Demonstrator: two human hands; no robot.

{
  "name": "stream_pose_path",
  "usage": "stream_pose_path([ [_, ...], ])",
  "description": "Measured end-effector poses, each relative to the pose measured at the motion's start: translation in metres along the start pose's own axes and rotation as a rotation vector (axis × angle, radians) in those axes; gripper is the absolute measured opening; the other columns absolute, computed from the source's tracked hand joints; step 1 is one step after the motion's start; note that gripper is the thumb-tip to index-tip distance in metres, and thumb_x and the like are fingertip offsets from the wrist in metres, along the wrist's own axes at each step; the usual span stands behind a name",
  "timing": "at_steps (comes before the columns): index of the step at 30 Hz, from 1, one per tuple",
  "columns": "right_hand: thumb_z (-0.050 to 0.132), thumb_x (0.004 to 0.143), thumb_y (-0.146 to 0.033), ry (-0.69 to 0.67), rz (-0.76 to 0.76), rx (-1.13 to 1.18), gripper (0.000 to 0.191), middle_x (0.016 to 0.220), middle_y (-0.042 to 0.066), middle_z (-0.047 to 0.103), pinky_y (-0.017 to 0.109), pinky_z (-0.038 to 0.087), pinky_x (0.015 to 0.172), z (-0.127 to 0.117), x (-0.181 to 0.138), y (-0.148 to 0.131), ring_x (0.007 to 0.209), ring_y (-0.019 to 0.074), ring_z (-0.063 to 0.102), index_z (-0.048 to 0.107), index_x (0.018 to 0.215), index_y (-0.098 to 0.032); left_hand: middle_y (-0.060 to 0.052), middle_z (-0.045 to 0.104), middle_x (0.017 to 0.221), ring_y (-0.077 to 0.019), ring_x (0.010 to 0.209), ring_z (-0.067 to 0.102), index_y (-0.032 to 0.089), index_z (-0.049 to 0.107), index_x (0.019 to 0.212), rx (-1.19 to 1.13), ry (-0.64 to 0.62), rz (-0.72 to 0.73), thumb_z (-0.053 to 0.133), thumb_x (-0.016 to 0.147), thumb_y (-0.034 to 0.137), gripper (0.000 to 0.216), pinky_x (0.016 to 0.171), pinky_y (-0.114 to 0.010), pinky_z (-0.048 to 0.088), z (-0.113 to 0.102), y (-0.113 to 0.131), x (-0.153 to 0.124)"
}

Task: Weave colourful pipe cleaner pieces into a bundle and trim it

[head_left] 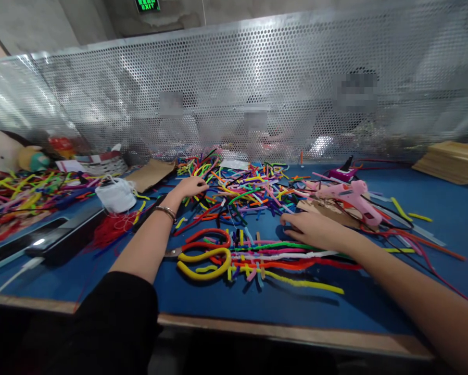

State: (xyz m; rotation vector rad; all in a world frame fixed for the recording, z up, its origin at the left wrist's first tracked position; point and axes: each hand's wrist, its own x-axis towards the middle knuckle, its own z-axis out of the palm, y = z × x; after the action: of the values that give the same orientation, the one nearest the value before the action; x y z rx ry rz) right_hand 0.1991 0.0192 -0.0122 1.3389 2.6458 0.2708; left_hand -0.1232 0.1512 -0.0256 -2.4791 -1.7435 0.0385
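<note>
On blue table (pixel 218 307): left hand (pixel 190 186) grip open atop pipe-cleaner pile (pixel 249 188); right hand (pixel 312 229) flat, open, pressing woven stems (pixel 265 256).

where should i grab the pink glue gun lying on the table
Take the pink glue gun by its handle, which slants toward the near right. Come from that side with the right hand, the closest one. The gun lies on its side on cardboard, nozzle pointing left toward the pipe cleaners; keep off that end, it may be hot.
</note>
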Motion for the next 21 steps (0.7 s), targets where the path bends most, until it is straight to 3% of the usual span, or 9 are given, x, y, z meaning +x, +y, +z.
stream_pose_path([
  [4, 0.038, 0.085, -0.025, -0.003, 0.009, 0.001, 0.023, 0.080, 0.010, 0.062, 0.024, 0.031, 0.057, -0.001, 0.000, -0.001, 0.073, 0.0189, 0.056, 0.056, 0.094, -0.014, -0.008, 0.052, 0.110, -0.0177, 0.093, 0.053, 0.015, 0.050, 0.107, 0.023, -0.052, 0.023, 0.047, 0.085, 0.030, 0.027, 0.079, -0.038, 0.046, -0.002, -0.001, -0.002],
  [7, 0.037, 0.085, -0.025, -0.005, 0.012, -0.003, 0.023, 0.080, 0.010, 0.062, 0.024, 0.031, 0.056, -0.001, 0.000, -0.001, 0.073, 0.0188, 0.056, 0.056, 0.093, -0.015, -0.006, 0.055, 0.104, -0.0164, 0.089, 0.055, 0.014, 0.054, 0.102, 0.044, -0.071, 0.034, 0.048, 0.084, 0.028, 0.023, 0.077, -0.035, 0.047, -0.019, 0.004, -0.003],
  [11, 0.036, 0.085, -0.025, -0.009, 0.012, -0.012, 0.023, 0.079, 0.010, 0.062, 0.023, 0.030, 0.055, -0.001, 0.000, 0.000, 0.072, 0.0181, 0.056, 0.056, 0.093, -0.016, -0.002, 0.063, 0.088, -0.0163, 0.085, 0.056, 0.019, 0.062, 0.089, 0.082, -0.001, 0.075, 0.048, 0.078, 0.020, 0.018, 0.071, -0.023, 0.041, -0.055, 0.031, -0.010],
  [13, 0.036, 0.085, -0.026, -0.009, 0.010, -0.019, 0.023, 0.078, 0.009, 0.062, 0.023, 0.029, 0.054, 0.000, 0.000, 0.000, 0.071, 0.0182, 0.056, 0.055, 0.093, -0.016, -0.002, 0.065, 0.083, -0.0158, 0.079, 0.057, 0.020, 0.063, 0.085, 0.083, 0.012, 0.120, 0.045, 0.078, 0.023, 0.020, 0.065, -0.021, 0.039, -0.063, 0.052, -0.020],
  [17, 0.037, 0.084, -0.025, -0.009, 0.010, -0.030, 0.022, 0.074, 0.008, 0.061, 0.023, 0.027, 0.051, -0.002, -0.001, -0.001, 0.067, 0.0176, 0.055, 0.056, 0.091, -0.016, -0.001, 0.064, 0.066, -0.0141, 0.056, 0.055, 0.019, 0.065, 0.071, 0.076, -0.120, 0.210, 0.054, 0.071, 0.035, 0.020, 0.051, -0.021, 0.035, -0.046, 0.085, -0.044],
  [21, 0.035, 0.085, -0.023, -0.006, 0.024, -0.037, 0.024, 0.073, 0.008, 0.061, 0.023, 0.025, 0.048, -0.003, -0.002, -0.002, 0.062, 0.0162, 0.055, 0.056, 0.091, -0.016, -0.003, 0.065, 0.075, -0.0143, 0.062, 0.057, 0.017, 0.063, 0.080, 0.055, -0.112, 0.226, 0.053, 0.070, 0.019, 0.015, 0.050, -0.020, 0.034, -0.024, 0.082, -0.057],
])
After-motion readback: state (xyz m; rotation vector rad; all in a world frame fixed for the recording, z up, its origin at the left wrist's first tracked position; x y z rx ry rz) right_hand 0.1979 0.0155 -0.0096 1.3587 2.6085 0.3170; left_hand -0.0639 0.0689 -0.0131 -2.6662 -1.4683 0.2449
